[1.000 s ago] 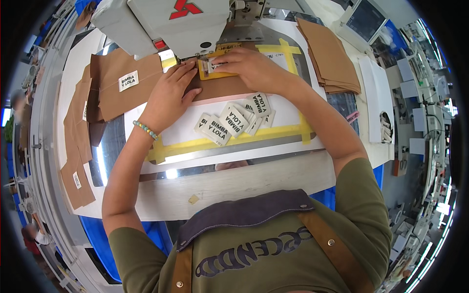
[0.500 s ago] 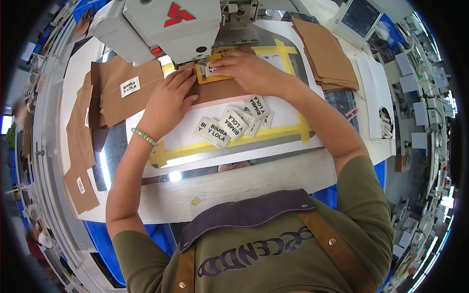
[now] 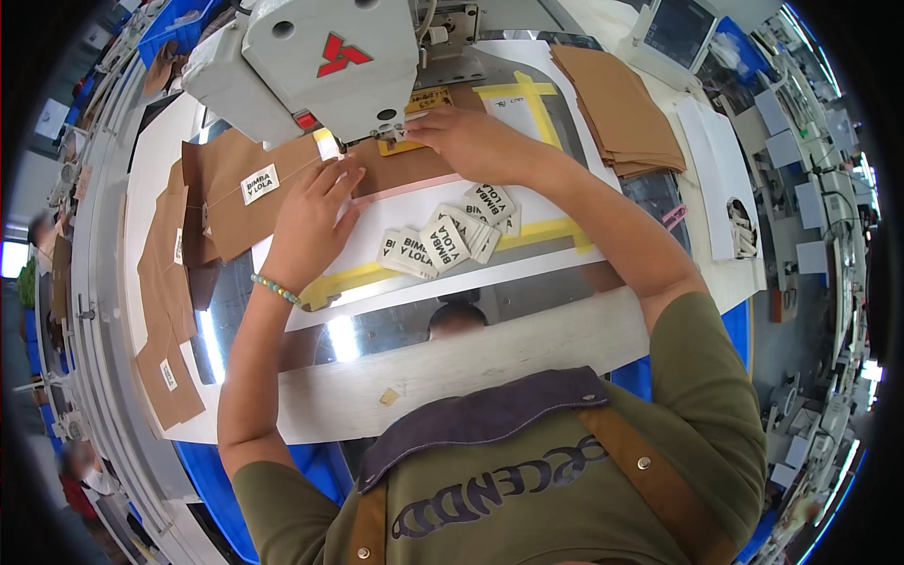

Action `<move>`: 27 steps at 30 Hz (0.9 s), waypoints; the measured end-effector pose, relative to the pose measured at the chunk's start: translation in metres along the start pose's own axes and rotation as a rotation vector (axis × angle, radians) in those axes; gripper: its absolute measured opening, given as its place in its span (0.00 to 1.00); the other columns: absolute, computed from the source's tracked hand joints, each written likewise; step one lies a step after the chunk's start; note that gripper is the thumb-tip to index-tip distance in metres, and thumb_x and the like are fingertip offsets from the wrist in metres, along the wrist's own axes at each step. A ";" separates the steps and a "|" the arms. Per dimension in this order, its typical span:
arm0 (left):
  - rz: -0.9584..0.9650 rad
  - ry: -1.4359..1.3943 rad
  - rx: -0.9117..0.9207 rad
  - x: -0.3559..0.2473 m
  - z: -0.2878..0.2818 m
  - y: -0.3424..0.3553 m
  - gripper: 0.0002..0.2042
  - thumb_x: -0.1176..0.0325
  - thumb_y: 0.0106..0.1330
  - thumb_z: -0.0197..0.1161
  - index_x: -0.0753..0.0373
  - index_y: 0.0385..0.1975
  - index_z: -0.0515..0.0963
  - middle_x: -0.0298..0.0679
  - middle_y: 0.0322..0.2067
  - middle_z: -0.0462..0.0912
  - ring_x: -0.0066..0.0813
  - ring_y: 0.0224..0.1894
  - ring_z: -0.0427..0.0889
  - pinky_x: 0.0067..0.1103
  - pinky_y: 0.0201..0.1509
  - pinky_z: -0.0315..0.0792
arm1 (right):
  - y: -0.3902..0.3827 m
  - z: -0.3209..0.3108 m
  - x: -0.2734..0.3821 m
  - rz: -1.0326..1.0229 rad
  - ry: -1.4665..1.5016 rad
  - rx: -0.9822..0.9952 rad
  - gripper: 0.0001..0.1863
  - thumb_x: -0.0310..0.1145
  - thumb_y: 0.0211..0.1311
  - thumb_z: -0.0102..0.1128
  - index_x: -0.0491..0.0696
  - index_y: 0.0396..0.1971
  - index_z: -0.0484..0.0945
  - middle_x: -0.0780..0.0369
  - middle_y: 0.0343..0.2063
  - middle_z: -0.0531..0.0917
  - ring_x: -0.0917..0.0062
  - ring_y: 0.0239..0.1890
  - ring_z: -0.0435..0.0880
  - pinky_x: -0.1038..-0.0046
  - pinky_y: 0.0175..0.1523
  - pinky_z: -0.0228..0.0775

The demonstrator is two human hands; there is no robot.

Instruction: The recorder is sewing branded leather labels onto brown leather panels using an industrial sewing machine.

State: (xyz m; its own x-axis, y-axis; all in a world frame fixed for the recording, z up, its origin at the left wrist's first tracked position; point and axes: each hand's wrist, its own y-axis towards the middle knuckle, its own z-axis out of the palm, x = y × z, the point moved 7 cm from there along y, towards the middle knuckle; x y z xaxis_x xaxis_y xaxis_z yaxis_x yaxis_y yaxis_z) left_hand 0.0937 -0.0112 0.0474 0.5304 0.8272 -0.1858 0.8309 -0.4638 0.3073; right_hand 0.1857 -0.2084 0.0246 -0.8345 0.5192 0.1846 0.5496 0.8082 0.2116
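My left hand lies with fingers stretched out, its tips at the near edge of a brown fabric piece under the sewing machine head. My right hand reaches to a yellow template frame on that piece. Its fingers are bunched at a white printed label in the frame; the machine head hides part of this spot. Several loose white labels overlap on the white sheet nearer to me.
Brown pieces with sewn labels hang together at the left, joined by threads. A stack of brown pieces lies at the back right, beside a screen unit. Yellow tape borders the white sheet; a pink-handled tool lies farther right.
My left hand has drawn back a little toward me, its fingertips lower on the brown piece. My right hand stays at the yellow frame. The whole view has shifted slightly.
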 end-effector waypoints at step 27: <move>0.042 -0.100 0.059 -0.010 0.027 0.045 0.24 0.63 0.73 0.67 0.63 0.68 0.78 0.42 0.71 0.77 0.49 0.72 0.71 0.38 0.79 0.64 | -0.100 -0.058 -0.131 0.390 0.126 -0.433 0.15 0.36 0.74 0.64 0.49 0.55 0.88 0.59 0.67 0.82 0.60 0.73 0.73 0.59 0.77 0.64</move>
State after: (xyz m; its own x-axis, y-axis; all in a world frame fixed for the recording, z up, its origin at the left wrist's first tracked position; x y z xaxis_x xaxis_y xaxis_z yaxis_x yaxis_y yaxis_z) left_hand 0.1302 -0.0493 0.0378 0.5765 0.7724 -0.2666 0.8146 -0.5175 0.2621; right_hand 0.2421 -0.3738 0.0353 -0.5713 0.6962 0.4346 0.8027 0.3636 0.4728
